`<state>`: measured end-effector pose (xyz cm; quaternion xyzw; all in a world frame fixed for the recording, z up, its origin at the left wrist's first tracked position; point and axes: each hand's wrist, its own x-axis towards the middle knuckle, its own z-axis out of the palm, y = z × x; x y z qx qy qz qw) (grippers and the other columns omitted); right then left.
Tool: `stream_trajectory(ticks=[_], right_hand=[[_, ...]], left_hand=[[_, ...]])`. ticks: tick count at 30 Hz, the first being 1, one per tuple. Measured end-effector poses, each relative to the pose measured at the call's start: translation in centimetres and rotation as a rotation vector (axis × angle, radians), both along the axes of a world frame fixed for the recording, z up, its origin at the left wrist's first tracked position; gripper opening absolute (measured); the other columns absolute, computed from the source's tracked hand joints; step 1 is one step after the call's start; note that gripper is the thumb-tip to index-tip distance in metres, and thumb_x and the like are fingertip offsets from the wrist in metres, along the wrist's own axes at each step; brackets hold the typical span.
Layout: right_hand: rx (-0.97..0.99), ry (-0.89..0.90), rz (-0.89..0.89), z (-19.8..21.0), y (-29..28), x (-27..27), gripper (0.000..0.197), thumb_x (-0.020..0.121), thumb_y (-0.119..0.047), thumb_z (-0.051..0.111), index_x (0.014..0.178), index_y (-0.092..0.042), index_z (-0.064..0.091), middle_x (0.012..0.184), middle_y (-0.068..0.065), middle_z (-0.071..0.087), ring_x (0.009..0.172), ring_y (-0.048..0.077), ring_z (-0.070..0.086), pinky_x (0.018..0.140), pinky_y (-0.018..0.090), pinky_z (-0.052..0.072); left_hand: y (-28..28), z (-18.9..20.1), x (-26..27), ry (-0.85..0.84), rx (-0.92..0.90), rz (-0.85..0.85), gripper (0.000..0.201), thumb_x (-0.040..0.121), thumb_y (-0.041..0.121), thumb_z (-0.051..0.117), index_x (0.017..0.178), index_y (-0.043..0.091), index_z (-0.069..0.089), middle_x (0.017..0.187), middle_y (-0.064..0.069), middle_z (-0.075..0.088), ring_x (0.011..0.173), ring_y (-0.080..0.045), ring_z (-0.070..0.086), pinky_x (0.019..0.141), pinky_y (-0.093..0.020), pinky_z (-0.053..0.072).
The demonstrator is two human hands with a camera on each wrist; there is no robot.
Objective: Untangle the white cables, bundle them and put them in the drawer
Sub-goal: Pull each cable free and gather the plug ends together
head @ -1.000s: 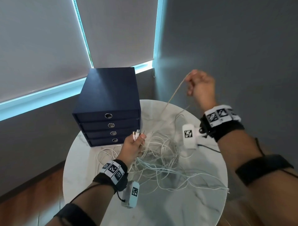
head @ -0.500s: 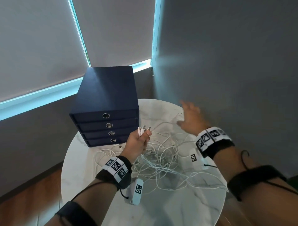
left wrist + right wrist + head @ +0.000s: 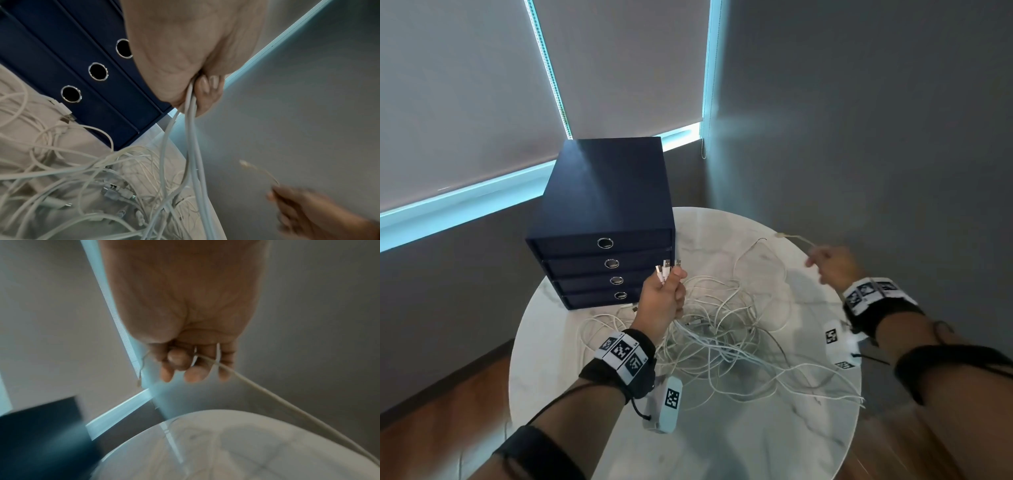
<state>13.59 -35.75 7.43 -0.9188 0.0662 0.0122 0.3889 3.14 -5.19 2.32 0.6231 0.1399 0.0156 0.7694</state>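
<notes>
- The right hand point(image 3: 832, 267) is blurred in the head view; the right wrist view shows its fingers point(image 3: 197, 373) curled round a single cable point(image 3: 287, 402), pinching it near the plug end point(image 3: 780, 235), which sticks out past the hand.
- The left hand point(image 3: 662, 301) is clenched round several white cables point(image 3: 192, 146); their plugs point(image 3: 666, 269) poke up above the fist, and which strands lead to them cannot be told.
- The rest of the cables lie in a loose tangle point(image 3: 722, 342) in the middle of the round marble counter point(image 3: 756, 445), a few strands trailing to its right edge point(image 3: 858, 401).
- The counter's near rim is cut off by the forearms.
- The dark blue drawer unit point(image 3: 602, 205) stands at the counter's back left, all four drawers closed, just beside the left hand.
- A loose plug point(image 3: 65, 112) lies against the bottom drawer's front.
- Bare counter shows at the back right and in front of the tangle.
- Grey walls and lowered blinds point(image 3: 465, 85) close the corner behind.
</notes>
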Motion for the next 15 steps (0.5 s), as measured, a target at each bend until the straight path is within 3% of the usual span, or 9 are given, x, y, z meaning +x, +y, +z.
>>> stream_trajectory(ticks=[2, 3, 5, 6, 8, 10, 11, 13, 15], right_hand=[[-0.066, 0.041, -0.147, -0.3, -3.8, 0.5, 0.028, 0.094, -0.007, 0.051, 0.07, -0.013, 0.065, 0.064, 0.007, 0.065, 0.078, 0.029, 0.063, 0.07, 0.035, 0.043], [-0.137, 0.115, -0.213, -0.7, -5.7, 0.6, 0.021, 0.096, -0.008, 0.051, 0.085, -0.004, 0.069, 0.081, 0.014, 0.069, 0.093, 0.033, 0.065, 0.08, 0.038, 0.045], [-0.268, 0.285, -0.331, -2.0, -8.6, 0.4, 0.031, 0.096, -0.013, 0.053, 0.115, 0.01, 0.062, 0.117, 0.027, 0.063, 0.114, 0.04, 0.058, 0.094, 0.043, 0.045], [-0.326, 0.34, -0.351, -2.8, -9.3, 0.4, 0.037, 0.093, -0.016, 0.058, 0.12, 0.009, 0.06, 0.123, 0.028, 0.06, 0.115, 0.04, 0.057, 0.097, 0.044, 0.046], [-0.413, 0.279, -0.31, -3.6, -8.0, 0.0, 0.046, 0.088, -0.028, 0.066, 0.122, 0.003, 0.062, 0.123, 0.025, 0.061, 0.114, 0.038, 0.058, 0.099, 0.044, 0.047], [-0.245, 0.113, -0.151, -2.8, -3.6, -0.9, 0.046, 0.087, -0.037, 0.07, 0.121, -0.006, 0.064, 0.12, 0.016, 0.066, 0.111, 0.032, 0.061, 0.099, 0.04, 0.047], [-0.086, 0.069, 0.01, -2.2, -0.8, -1.6, 0.038, 0.087, -0.037, 0.07, 0.116, -0.012, 0.068, 0.115, 0.008, 0.069, 0.109, 0.027, 0.063, 0.101, 0.038, 0.047], [0.143, 0.103, 0.387, -0.7, 5.3, -3.8, 0.022, 0.085, -0.04, 0.072, 0.102, -0.026, 0.073, 0.104, -0.005, 0.074, 0.102, 0.016, 0.068, 0.102, 0.041, 0.048], [0.291, 0.224, 0.632, -0.2, 10.7, -6.2, 0.029, 0.079, -0.045, 0.076, 0.102, -0.028, 0.072, 0.099, -0.004, 0.075, 0.096, 0.013, 0.07, 0.096, 0.039, 0.053]], left_hand=[[0.1, 0.0, -0.1, 0.004, -0.051, 0.006, 0.023, 0.106, 0.027, 0.045, 0.105, 0.007, 0.056, 0.062, 0.001, 0.034, 0.047, -0.01, 0.028, 0.043, -0.021, 0.025], [0.0, 0.0, -0.1, 0.007, -0.068, 0.013, 0.022, 0.106, 0.026, 0.045, 0.104, 0.007, 0.055, 0.062, 0.002, 0.034, 0.047, -0.01, 0.027, 0.044, -0.021, 0.024], [-0.2, 0.2, -0.1, 0.005, -0.111, 0.026, 0.022, 0.106, 0.027, 0.045, 0.101, 0.009, 0.055, 0.06, 0.004, 0.035, 0.048, -0.01, 0.026, 0.044, -0.02, 0.022], [-0.4, 0.4, -0.1, -0.002, -0.138, 0.027, 0.022, 0.106, 0.028, 0.046, 0.098, 0.01, 0.055, 0.059, 0.004, 0.034, 0.048, -0.01, 0.026, 0.044, -0.02, 0.022], [-0.9, 1.0, 0.0, -0.011, -0.197, 0.025, 0.023, 0.106, 0.029, 0.046, 0.093, 0.012, 0.056, 0.059, 0.004, 0.033, 0.047, -0.009, 0.025, 0.044, -0.019, 0.021], [-1.6, 1.7, 0.3, -0.011, -0.255, 0.03, 0.024, 0.106, 0.029, 0.046, 0.089, 0.014, 0.056, 0.057, 0.005, 0.033, 0.044, -0.008, 0.024, 0.044, -0.018, 0.02], [-2.0, 2.0, 0.5, -0.014, -0.278, 0.029, 0.025, 0.106, 0.029, 0.046, 0.088, 0.014, 0.055, 0.055, 0.006, 0.033, 0.043, -0.007, 0.025, 0.044, -0.018, 0.019], [-2.8, 2.6, 0.9, -0.042, -0.311, 0.022, 0.024, 0.106, 0.029, 0.046, 0.09, 0.014, 0.055, 0.055, 0.007, 0.033, 0.042, -0.007, 0.026, 0.043, -0.018, 0.019], [-3.2, 3.2, 1.3, -0.084, -0.34, 0.04, 0.023, 0.106, 0.03, 0.046, 0.094, 0.012, 0.054, 0.055, 0.006, 0.032, 0.043, -0.008, 0.027, 0.042, -0.02, 0.022]])
